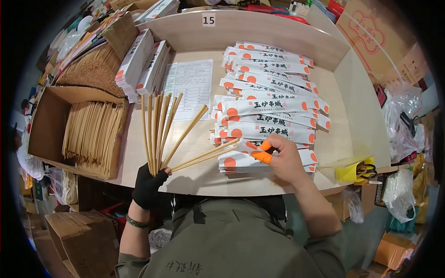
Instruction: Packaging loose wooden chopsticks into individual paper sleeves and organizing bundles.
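OK so everything here sits around the wrapper pile, a messy, overlapping heap of long white paper wrappers with orange dots and dark lettering, lying on the pale desk.

Left of the pile's near end, the left hand is in a black glove, fingers wrapped tight around the lower ends of a bunch of wooden chopsticks. Most of them fan upward, but a couple lean way over to the right, tips reaching the pile's near left part. Can't tell if those tips are inside a wrapper or just over it.

The right hand is over the near part of the pile, fingers curled, with orange finger covers on. Honestly can't tell if it's pinching a wrapper, the fingertips are too bunched up.

Left of the pile there's a printed sheet lying flat, then two neat wrapper stacks further left and a bit beyond. Farthest left is an open cardboard box packed with more chopsticks. Right of the pile's near end, black-handled scissors sit in a yellow holder.
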The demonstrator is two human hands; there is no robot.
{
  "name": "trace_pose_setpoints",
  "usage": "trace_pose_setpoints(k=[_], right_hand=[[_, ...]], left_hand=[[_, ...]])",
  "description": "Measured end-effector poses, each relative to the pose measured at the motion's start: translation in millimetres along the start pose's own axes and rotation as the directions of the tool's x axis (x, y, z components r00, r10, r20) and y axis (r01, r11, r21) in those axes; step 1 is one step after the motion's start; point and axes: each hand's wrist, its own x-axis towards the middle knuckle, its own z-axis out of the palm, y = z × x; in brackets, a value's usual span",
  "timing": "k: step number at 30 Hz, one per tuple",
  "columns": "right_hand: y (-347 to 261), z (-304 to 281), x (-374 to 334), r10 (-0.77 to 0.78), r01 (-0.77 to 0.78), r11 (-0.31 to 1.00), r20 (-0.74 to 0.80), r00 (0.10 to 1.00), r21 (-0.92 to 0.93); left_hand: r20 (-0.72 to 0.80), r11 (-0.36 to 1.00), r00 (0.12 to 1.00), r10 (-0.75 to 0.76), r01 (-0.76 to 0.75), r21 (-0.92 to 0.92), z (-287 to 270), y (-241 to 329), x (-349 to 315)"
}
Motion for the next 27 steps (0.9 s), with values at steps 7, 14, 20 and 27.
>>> trace_pose_setpoints(k=[7, 14, 20, 27], right_hand=[[-1, -4, -2, -0.334, 0.397, 0.844, 0.226, 0.915, -0.360], [-30, 48, 17, -0.574, 0.714, 0.365, 0.459, 0.678, -0.598], [14, 22, -7, -0.367, 0.575, 0.469, 0.444, 0.817, -0.670], [47, 33, -15, -0.637, 0.627, 0.451, 0.263, 0.725, -0.636]], left_hand=[[0.246, 0.855, 0.915, 0.319, -0.389, 0.342, -27, 13, 0], [-0.046, 0.856, 0.972, 0.231, -0.225, -0.465, 104, 55, 28], [-0.327, 0.971, 0.920, 0.214, -0.237, -0.031, 69, 19, 47], [-0.242, 0.981, 0.970, -0.037, -0.012, -0.196, 67, 13, 30]])
